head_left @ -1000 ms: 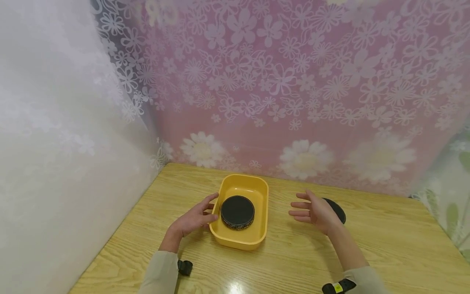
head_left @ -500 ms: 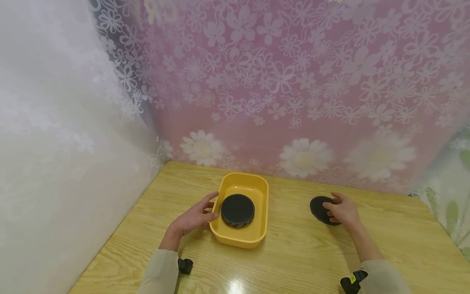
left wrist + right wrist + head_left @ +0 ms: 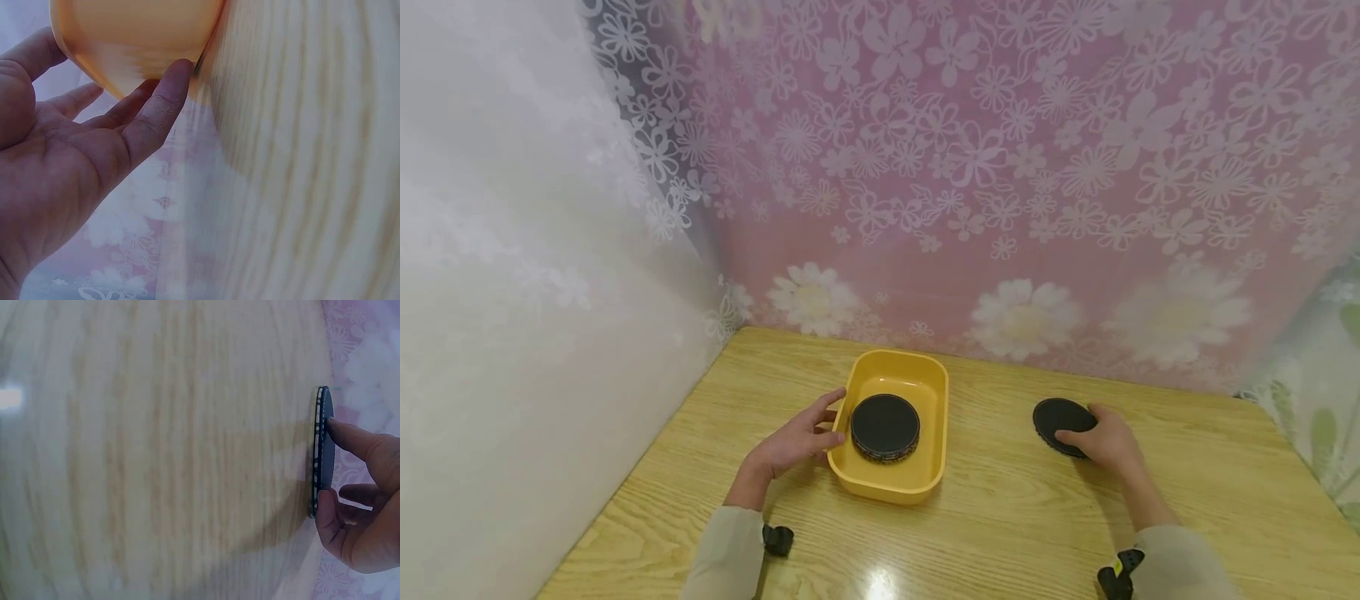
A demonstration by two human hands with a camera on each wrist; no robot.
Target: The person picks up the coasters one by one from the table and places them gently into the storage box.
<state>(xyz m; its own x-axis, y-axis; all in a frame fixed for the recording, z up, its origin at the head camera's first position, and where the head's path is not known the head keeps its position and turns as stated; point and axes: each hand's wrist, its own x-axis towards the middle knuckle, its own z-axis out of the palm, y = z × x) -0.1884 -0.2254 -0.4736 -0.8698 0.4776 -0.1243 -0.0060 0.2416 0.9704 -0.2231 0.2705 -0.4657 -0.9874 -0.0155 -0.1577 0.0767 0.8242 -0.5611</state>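
Note:
My right hand (image 3: 1108,442) is at a round black coaster (image 3: 1051,421) lying on the table to the right. Its thumb is on the coaster's top face and its fingers curl at the near right edge. The right wrist view shows the coaster (image 3: 327,453) edge-on, with a black-and-white patterned rim. A yellow tub (image 3: 928,487) stands left of the middle, holding a stack of similar black coasters (image 3: 885,425). My left hand (image 3: 801,442) rests against the tub's left side, thumb at the rim. In the left wrist view its fingers lie loosely extended along the outer wall.
The wood-grain table (image 3: 985,533) runs back to a pink floral curtain (image 3: 925,167). A pale sheet (image 3: 550,292) hangs along the left edge, and a leaf-patterned one (image 3: 1337,417) on the right.
My right hand has moved right from beside the tub onto the lone coaster, and its thumb and fingers have closed on the edge. The left hand and tub have stayed put.

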